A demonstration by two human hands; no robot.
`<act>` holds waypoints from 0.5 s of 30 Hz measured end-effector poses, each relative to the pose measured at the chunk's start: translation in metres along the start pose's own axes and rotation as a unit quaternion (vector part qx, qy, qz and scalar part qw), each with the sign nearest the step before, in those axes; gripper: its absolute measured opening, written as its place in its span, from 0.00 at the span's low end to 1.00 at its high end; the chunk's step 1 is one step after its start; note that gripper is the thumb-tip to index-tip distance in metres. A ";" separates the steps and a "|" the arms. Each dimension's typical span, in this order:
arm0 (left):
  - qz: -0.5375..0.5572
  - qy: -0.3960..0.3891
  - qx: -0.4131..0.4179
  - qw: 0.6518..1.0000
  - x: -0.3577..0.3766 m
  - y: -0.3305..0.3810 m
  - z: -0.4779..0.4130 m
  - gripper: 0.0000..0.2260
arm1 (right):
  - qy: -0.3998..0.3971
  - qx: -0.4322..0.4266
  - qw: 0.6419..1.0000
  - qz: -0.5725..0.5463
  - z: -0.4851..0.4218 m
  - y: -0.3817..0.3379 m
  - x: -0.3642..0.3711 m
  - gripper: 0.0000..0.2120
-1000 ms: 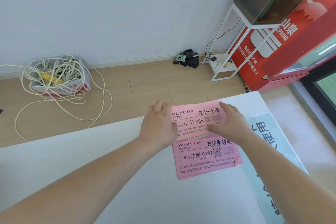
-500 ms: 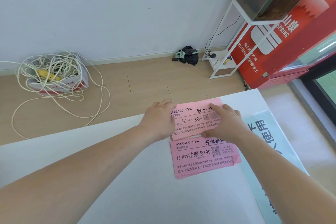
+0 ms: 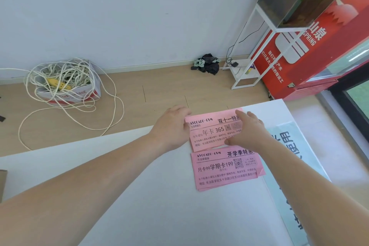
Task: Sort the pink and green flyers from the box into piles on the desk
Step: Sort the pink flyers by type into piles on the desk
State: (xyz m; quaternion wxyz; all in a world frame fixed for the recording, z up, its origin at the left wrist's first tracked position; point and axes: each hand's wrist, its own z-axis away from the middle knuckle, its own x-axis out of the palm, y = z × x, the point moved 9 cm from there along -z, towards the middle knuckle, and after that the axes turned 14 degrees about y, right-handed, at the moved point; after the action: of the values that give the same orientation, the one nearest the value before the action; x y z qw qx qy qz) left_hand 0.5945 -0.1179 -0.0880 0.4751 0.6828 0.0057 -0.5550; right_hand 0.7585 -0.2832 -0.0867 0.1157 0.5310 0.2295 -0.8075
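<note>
pink flyers with black print on a white desk; red cooler with white lettering.

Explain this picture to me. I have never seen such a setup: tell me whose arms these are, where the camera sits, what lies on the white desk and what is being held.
There is no machine here. A person wears one wide-angle camera on the head, looking forward and down, so the two bare arms are the wearer's own. On the white desk lie a near pink pile of flyers and, just beyond it, a far pink flyer. A pale green sheet with large characters lies along the desk's right side. The left hand touches the far flyer's left edge; the right hand lies flat on its right part. Neither appears to grip anything. On the floor beyond stands a cardboard box of tangled cord.
</note>
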 end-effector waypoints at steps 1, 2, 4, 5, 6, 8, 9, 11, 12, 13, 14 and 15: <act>0.009 0.003 -0.004 1.000 -0.012 0.002 0.007 0.17 | 0.015 -0.012 1.000 0.005 0.003 -0.010 -0.004 0.50; 0.023 0.006 -0.011 1.000 -0.024 0.002 0.015 0.18 | 0.033 -0.030 0.999 0.007 0.006 -0.024 -0.007 0.47; 0.061 0.016 -0.027 0.998 -0.050 0.002 0.035 0.19 | 0.064 -0.072 0.995 -0.004 0.019 -0.061 -0.009 0.41; 0.081 0.027 -0.034 0.996 -0.064 0.001 0.046 0.20 | 0.070 -0.095 0.993 -0.017 0.028 -0.083 -0.008 0.39; 0.102 0.044 -0.040 0.993 -0.079 -0.001 0.060 0.20 | 0.067 -0.119 0.990 -0.032 0.039 -0.107 -0.003 0.36; 0.151 0.079 -0.060 0.984 -0.111 -0.004 0.089 0.18 | 0.046 -0.169 0.982 -0.064 0.066 -0.155 0.010 0.29; 0.176 0.094 -0.070 0.977 -0.127 -0.006 0.105 0.17 | 0.033 -0.197 0.977 -0.077 0.081 -0.178 0.017 0.26; 0.215 0.122 -0.091 0.965 -0.158 -0.013 0.135 0.16 | 0.001 -0.243 0.964 -0.104 0.114 -0.220 0.032 0.21; 0.224 0.139 -0.100 0.959 -0.174 -0.019 0.150 0.15 | -0.011 -0.260 0.959 -0.116 0.131 -0.238 0.036 0.18; 0.229 0.158 -0.107 0.955 -0.191 -0.028 0.165 0.15 | -0.021 -0.273 0.952 -0.133 0.149 -0.255 0.040 0.15; 0.233 0.179 -0.113 0.949 -0.208 -0.037 0.180 0.14 | -0.033 -0.286 0.945 -0.153 0.170 -0.272 0.042 0.14; 0.237 0.201 -0.120 0.943 -0.224 -0.048 0.194 0.15 | -0.046 -0.301 0.936 -0.178 0.193 -0.289 0.042 0.15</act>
State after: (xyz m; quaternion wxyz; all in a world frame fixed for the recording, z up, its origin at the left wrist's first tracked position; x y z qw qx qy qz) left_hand 0.3372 -0.1019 0.0654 0.6605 0.6995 0.0058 -0.2728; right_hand 0.4620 -0.1251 0.0104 0.1347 0.3839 0.5472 -0.7314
